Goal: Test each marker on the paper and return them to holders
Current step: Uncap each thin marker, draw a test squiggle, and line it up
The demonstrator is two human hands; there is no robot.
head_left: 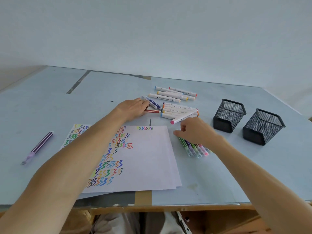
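Thin markers [194,147] lie side by side just right of paper [145,159]; right hand [195,130] rests curled fingers on them, likely picking. Left hand [135,108] grips blue marker [152,102], red one [152,111] beside. Fat white markers [175,97] piled behind. Two black mesh holders [229,115] stand right on smooth desk [50,105]. Purple striped marker [39,146] far left.

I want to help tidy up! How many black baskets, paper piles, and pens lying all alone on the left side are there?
Black mesh holders: 2
Paper pile: 1
Purple striped pen alone on the left: 1
Total: 4
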